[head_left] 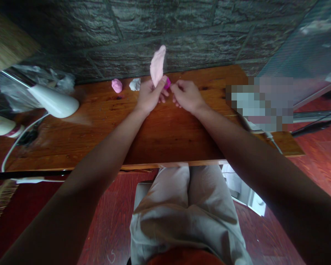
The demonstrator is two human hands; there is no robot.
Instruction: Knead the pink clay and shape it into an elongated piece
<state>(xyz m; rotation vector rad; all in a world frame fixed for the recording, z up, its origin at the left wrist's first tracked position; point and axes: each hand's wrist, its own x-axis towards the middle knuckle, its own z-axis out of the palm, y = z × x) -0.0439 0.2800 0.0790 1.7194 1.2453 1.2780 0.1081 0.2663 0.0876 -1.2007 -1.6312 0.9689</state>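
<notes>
My left hand [150, 95] is closed in a pinch on a flattened pale pink piece of clay [157, 64] that stands upright above the fingers. A small bright magenta piece [167, 83] shows between my two hands, at the left hand's fingertips. My right hand [186, 95] is closed, its fingertips right beside that magenta piece; whether they grip it is unclear. Both hands hover over the far part of the wooden table [165, 129]. A pink clay ball [117, 85] and a white clay lump [135, 84] lie on the table left of my hands.
A white hair dryer [53, 101] with its cable lies at the table's left, with crumpled clear plastic [44, 79] behind it. A dark stone-patterned wall [165, 33] backs the table. A blurred-out object [260, 103] sits at the right. My legs are under the table's front edge.
</notes>
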